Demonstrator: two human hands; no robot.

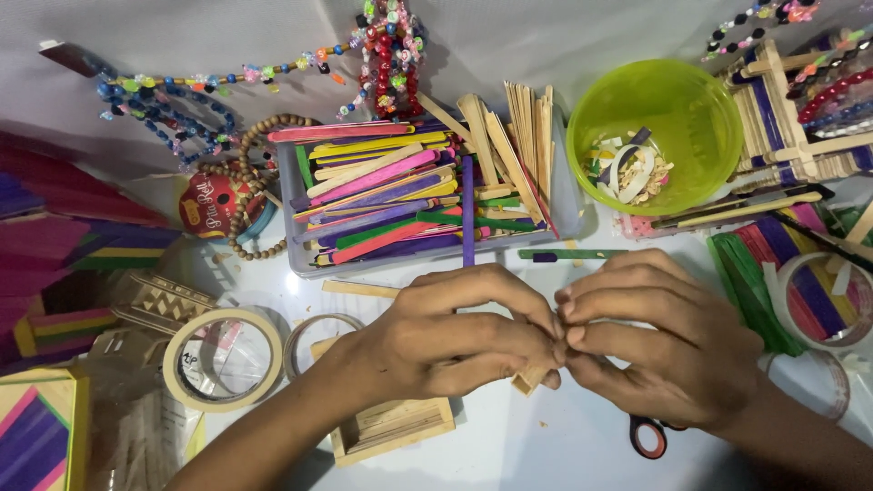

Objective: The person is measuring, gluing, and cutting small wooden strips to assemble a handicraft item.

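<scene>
Bowl [700,95] right of stick tray [300,259]

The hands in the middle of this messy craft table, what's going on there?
A person's left hand and right hand meet fingertip to fingertip, pinching a small plain wooden piece between them above the white table. Behind them sits a clear tray of coloured craft sticks and a green bowl of scraps. Scissors lie under the right wrist.

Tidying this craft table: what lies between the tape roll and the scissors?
Head view: a small wooden stick frame lies between tape roll and scissors, under the left hand.
</scene>
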